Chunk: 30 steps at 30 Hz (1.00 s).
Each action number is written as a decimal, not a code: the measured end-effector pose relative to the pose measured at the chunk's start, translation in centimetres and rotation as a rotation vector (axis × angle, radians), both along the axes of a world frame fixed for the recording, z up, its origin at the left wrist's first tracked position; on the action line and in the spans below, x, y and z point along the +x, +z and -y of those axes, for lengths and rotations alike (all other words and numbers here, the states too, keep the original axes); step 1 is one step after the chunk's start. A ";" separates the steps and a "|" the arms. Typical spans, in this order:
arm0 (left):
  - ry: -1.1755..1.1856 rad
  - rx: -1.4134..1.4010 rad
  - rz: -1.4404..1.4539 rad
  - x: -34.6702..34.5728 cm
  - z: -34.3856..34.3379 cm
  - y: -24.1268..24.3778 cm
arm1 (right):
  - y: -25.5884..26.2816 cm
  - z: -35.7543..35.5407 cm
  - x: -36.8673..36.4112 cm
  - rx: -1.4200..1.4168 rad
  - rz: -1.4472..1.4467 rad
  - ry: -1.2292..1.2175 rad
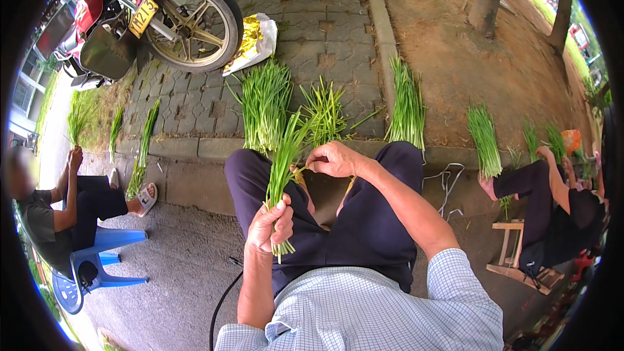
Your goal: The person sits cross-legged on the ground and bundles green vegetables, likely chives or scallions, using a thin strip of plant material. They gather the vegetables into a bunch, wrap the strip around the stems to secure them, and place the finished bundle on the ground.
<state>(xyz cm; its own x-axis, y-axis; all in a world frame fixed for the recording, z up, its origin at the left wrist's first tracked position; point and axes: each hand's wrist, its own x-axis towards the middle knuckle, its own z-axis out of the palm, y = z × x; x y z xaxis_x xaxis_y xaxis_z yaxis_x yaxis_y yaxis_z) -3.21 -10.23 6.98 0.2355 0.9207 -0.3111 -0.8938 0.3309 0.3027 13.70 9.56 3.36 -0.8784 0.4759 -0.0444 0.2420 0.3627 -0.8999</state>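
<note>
A bunch of long green leafy stalks, probably garlic chives (284, 168), stands upright in my left hand (273, 224), its pale cut ends poking out below the fist. My right hand (334, 160) is raised beside the bunch, above my knees, thumb and forefinger pinched on a thin yellowish-green leaf. Beyond my knees a thick pile of the same greens (265, 107) lies on the paving, with a looser, yellower heap (325, 112) to its right. Another bundle (407, 105) lies farther right, across the kerb strip.
A red motorcycle's front wheel (192, 24) stands at upper left by a gold-and-white wrapper (253, 41). Seated people are on both sides, one on a blue plastic chair (105, 258), near a wooden stool (509, 253) at right. White cord (446, 175) lies by my right knee.
</note>
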 end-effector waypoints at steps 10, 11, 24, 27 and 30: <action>-0.018 -0.024 -0.026 0.3 -0.1 0.3 | -1.5 -1.1 -0.2 -0.528 -0.063 -0.242; -0.015 -0.024 -0.028 0.2 -0.1 0.3 | -2.0 -1.3 0.0 -0.547 -0.073 -0.296; -0.023 0.004 -0.045 -0.3 0.8 -0.3 | -5.7 -7.6 1.3 -0.015 0.119 -0.866; -0.039 0.016 -0.098 -0.5 1.5 -0.2 | -5.5 -8.6 0.8 0.240 0.171 -0.848; -0.065 0.008 -0.259 -0.5 1.9 0.1 | -5.9 -9.1 0.5 0.313 0.140 -0.851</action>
<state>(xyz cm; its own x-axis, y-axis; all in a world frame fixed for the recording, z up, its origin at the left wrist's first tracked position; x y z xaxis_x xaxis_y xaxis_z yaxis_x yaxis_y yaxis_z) -3.73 -12.14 7.10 0.2077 0.9089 -0.3616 -0.7634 0.3818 0.5211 14.18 18.64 -2.51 -0.2219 0.9681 0.1160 0.6386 0.2342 -0.7330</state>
